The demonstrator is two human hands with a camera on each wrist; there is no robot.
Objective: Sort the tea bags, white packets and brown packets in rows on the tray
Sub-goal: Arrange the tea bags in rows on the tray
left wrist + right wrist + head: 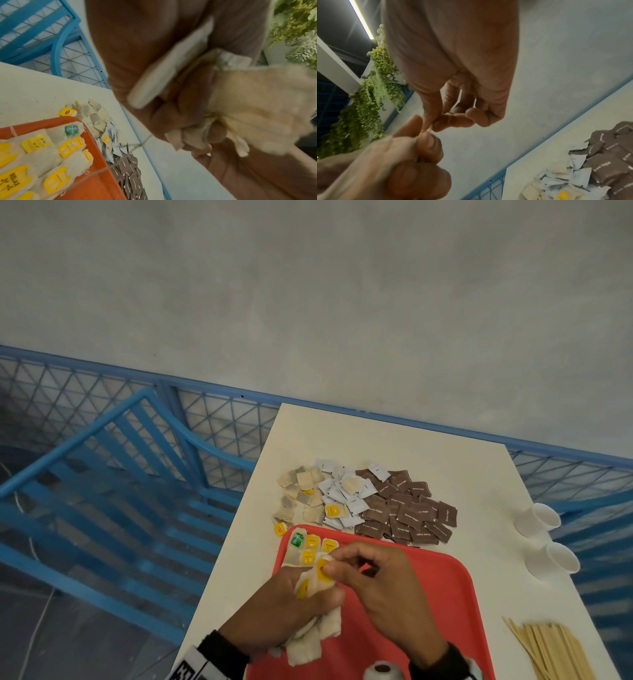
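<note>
1. While the row of tea bags is only begun at the far left corner of the red tray (442, 594), keep each new bag square to the ones already lying there, tags facing up, one green-tagged bag (297, 540) and several yellow-tagged ones beside it.
2. At the left, the left hand (274, 607) has its fingers curled round a bunch of tea bags (308, 642); hold them loosely, since thin paper bags likely tear or snag by their strings.
3. Just right of it, the right hand (373, 587) pinches a yellow tag (323, 569) between thumb and forefinger at the top of the bunch. Draw that one bag out by the tag slowly, so its string does not drag the others with it.
4. Lay it down touching the last bag in the row, not overlapping, then release.
5. Beyond the tray on the counter (342, 436), from left to right, lie the loose tea bags (301, 494), the white packets (342, 498) and the brown packets (407, 511), none of the last two sorted yet; leave room on the tray for their rows.
6. Further right, two paper cups (544, 539) and a bundle of wooden stirrers (555, 652) are well apart from the work; no need to touch them.
</note>
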